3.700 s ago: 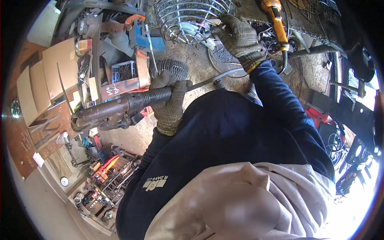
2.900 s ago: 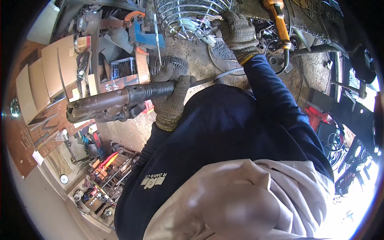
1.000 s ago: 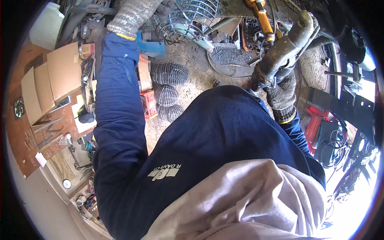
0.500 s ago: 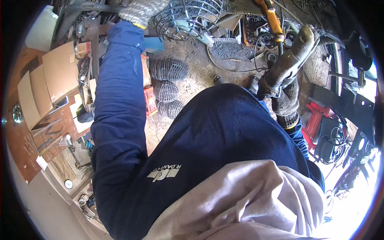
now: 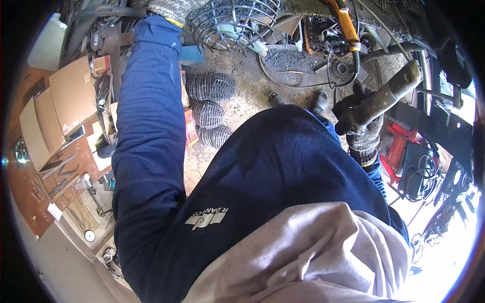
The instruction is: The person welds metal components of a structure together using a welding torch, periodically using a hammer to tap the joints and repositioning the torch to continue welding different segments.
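Observation:
At the upper edge my left hand (image 5: 174, 9), in a grey knit glove with a yellow cuff, is beside a round cage of bent metal rods (image 5: 235, 22). Its fingers run out of the picture, so whether it grips the cage does not show. On the right, my right hand (image 5: 356, 113), gloved in dark, dirty knit, is closed around a thick, worn grey-brown bar-shaped tool (image 5: 391, 93). The tool's rounded end points up and to the right, away from my body. What kind of tool it is I cannot make out.
Several coiled wire cages (image 5: 211, 87) stand on the floor beside a red crate (image 5: 190, 126). An orange power tool (image 5: 346, 22) with a cable lies at the upper right. Cardboard (image 5: 76, 93) lies on the left bench; a red machine (image 5: 399, 149) stands right.
My right hand has moved slightly down and right, and the tool has swung to a flatter slant, its rounded end lower and further right. The left hand has shifted slightly upward.

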Motion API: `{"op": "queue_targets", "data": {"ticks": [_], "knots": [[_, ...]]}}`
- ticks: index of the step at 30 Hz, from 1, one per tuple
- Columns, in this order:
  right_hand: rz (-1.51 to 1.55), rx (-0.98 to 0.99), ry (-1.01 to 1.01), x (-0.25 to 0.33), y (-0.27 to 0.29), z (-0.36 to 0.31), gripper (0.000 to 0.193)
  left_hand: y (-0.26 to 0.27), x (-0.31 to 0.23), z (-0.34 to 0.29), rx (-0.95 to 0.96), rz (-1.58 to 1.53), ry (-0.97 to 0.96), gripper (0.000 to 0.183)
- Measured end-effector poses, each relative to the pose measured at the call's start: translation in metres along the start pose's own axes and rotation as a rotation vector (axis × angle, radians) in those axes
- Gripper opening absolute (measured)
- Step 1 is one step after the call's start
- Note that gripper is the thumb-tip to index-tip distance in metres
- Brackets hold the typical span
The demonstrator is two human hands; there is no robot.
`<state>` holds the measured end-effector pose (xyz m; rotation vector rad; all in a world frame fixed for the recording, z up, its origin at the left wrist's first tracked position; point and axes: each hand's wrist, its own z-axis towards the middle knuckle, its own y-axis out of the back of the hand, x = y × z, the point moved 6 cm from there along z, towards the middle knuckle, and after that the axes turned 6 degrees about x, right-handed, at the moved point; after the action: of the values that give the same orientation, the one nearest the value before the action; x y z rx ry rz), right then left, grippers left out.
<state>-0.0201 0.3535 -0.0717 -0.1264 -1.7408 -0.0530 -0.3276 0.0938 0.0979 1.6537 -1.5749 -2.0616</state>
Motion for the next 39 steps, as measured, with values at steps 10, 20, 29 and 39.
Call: {"op": "queue_targets", "data": {"ticks": [10, 20, 29, 39], "knots": [[0.211, 0.020, 0.083, -0.004, -0.007, 0.001, 0.056, 0.006, -0.028, -0.018, -0.094, 0.124, 0.015, 0.044], [0.351, 0.061, 0.024, -0.022, 0.004, 0.001, 0.044, 0.027, -0.012, -0.139, -0.392, -0.420, 0.175, 0.048], [0.459, 0.002, 0.061, -0.025, 0.001, 0.012, 0.053, 0.000, -0.017, -0.195, -0.575, -0.548, 0.241, 0.045], [0.312, 0.153, 0.160, -0.002, -0.003, 0.009, 0.038, -0.061, -0.038, -0.214, -0.299, -0.818, -0.009, 0.052]]}}
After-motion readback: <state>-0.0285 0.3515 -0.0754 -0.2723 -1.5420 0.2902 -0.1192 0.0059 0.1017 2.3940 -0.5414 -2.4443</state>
